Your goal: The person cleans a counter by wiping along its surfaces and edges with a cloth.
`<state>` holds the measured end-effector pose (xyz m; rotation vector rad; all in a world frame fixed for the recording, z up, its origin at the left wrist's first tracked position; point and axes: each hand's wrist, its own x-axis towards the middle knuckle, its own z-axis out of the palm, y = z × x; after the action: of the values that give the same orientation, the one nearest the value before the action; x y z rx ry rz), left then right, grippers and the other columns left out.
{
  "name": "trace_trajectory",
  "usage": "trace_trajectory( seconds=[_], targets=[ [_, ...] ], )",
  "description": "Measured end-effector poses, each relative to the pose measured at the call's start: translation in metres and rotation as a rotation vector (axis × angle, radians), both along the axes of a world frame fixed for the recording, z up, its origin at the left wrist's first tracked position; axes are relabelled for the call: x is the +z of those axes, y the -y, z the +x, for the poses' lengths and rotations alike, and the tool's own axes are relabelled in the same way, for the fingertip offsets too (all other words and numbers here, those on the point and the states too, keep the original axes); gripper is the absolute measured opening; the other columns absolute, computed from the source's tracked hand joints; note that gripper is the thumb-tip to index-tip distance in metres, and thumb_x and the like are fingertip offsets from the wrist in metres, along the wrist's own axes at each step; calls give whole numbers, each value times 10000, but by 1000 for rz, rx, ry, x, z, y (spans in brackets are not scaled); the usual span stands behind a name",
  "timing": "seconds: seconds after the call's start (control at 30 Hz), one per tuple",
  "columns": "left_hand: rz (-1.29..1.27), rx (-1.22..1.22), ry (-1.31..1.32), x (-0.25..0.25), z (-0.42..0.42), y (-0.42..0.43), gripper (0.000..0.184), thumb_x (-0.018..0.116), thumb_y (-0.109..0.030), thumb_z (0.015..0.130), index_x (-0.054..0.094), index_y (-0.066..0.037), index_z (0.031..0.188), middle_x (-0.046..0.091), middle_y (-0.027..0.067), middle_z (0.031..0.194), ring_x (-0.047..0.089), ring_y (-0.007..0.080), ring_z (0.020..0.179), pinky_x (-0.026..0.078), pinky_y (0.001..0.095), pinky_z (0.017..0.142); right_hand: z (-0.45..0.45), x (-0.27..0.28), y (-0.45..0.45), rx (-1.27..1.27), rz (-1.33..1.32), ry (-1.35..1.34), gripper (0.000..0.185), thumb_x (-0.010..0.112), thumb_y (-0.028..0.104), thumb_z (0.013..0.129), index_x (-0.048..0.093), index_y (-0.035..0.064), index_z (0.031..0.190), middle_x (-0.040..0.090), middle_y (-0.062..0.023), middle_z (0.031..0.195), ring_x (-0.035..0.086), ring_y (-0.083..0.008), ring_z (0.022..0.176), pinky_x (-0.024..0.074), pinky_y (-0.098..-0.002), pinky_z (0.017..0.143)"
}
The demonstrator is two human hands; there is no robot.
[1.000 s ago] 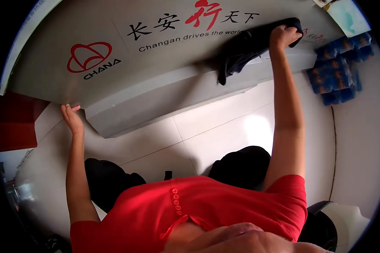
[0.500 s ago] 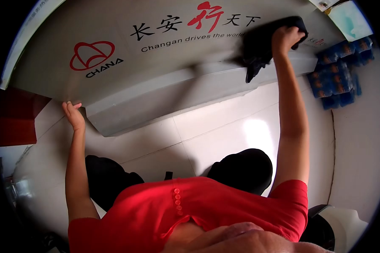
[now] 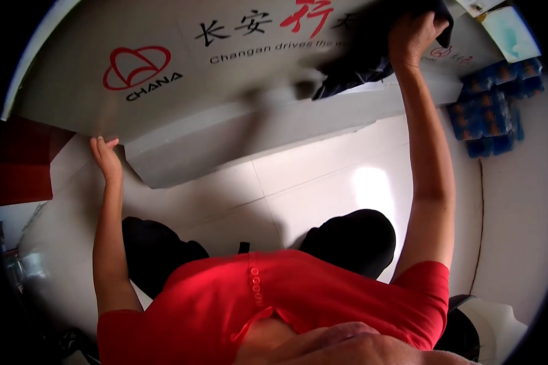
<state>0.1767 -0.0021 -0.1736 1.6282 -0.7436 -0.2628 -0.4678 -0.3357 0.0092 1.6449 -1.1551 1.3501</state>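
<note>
High on the right, my right hand is closed on a bunched black cloth. The cloth lies against the grey front panel, covering part of its printed lettering, and its lower end is blurred and hangs loose. A red CHANA logo and black and red characters mark the panel. At the panel's lower left edge is my left hand, its thumb and fingers apart and touching the edge; it holds nothing that I can see.
Blue plastic-wrapped packs are stacked at the right by the white wall. A dark red wooden piece stands at the left. Pale floor tiles lie below the panel's stepped base. A white container is at lower right.
My right hand has moved slightly upward with the cloth, which now spreads further left over the lettering. My left hand stays at the panel's edge. The view has shifted a little.
</note>
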Motion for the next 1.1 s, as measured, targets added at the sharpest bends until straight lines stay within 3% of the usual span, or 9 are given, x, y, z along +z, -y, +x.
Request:
trace_trajectory(
  seconds=[0.07, 0.17, 0.27, 0.33, 0.47, 0.6, 0.87, 0.97, 1.1],
  targets=[
    [9, -15, -3, -2, 0, -2, 280, 398, -230, 1014, 496, 16, 1106, 574, 133, 1069, 665, 241, 855, 482, 334, 872, 24, 2, -27, -21, 39, -14, 176, 607, 97, 880, 560, -57, 952, 490, -272, 1054, 450, -387, 1068, 368, -442, 942],
    [26, 13, -65, 19, -16, -5, 264, 404, -226, 1015, 493, 15, 1078, 566, 134, 1064, 674, 245, 892, 461, 340, 922, -53, -45, 37, 233, 47, 553, 235, 647, 149, 855, 588, -73, 902, 481, -257, 1149, 512, -343, 1038, 437, -436, 924],
    [28, 3, -92, 20, -17, -3, 256, 407, -225, 1015, 491, 12, 1063, 564, 131, 1065, 681, 251, 909, 441, 343, 966, -56, -67, 11, -369, 356, 326, 304, 631, 182, 820, 641, -102, 926, 505, -319, 1182, 545, -421, 1081, 466, -461, 948],
    [-11, -19, -119, 13, -8, -4, 250, 405, -218, 1010, 494, 9, 1066, 566, 126, 1064, 684, 254, 898, 442, 349, 974, -66, -99, 1, -437, 638, 263, 340, 554, 139, 838, 641, -99, 1065, 518, -347, 1188, 527, -518, 1068, 446, -510, 977],
    [28, -20, -124, 26, -20, -5, 237, 403, -201, 1002, 504, 3, 1069, 566, 115, 1082, 687, 250, 892, 447, 346, 967, -110, -205, 14, -410, 1365, 14, 384, 503, 218, 890, 669, -32, 1129, 560, -181, 1321, 525, -472, 1188, 473, -481, 998],
    [36, 52, -69, 19, -14, -2, 291, 398, -197, 996, 491, 36, 1143, 596, 161, 1090, 680, 258, 902, 462, 355, 976, 12, -175, -93, -499, 1127, -400, 299, 539, 225, 908, 716, 19, 1033, 592, -167, 1219, 550, -384, 1149, 558, -418, 880],
    [10, 147, -61, 14, -15, 6, 283, 410, -216, 958, 511, 30, 1055, 618, 185, 1049, 683, 254, 881, 460, 334, 923, 150, -173, -189, 233, 992, -524, 120, 560, 100, 826, 660, 35, 840, 554, -170, 1074, 522, -371, 1022, 520, -412, 854],
    [12, 92, -75, 21, -19, 1, 303, 406, -221, 996, 510, 37, 1117, 604, 151, 1109, 680, 237, 920, 448, 330, 962, 183, -173, -203, 524, 1011, -683, 138, 566, 84, 837, 661, 41, 926, 559, -143, 1082, 521, -328, 1022, 509, -392, 881],
    [60, 67, -83, 25, -17, -6, 335, 420, -218, 998, 505, 41, 1191, 592, 141, 1155, 683, 244, 940, 434, 333, 998, 129, -195, -163, 446, 786, -636, 189, 569, 127, 844, 661, 51, 991, 571, -106, 1101, 532, -321, 1071, 509, -401, 892]
  ],
)
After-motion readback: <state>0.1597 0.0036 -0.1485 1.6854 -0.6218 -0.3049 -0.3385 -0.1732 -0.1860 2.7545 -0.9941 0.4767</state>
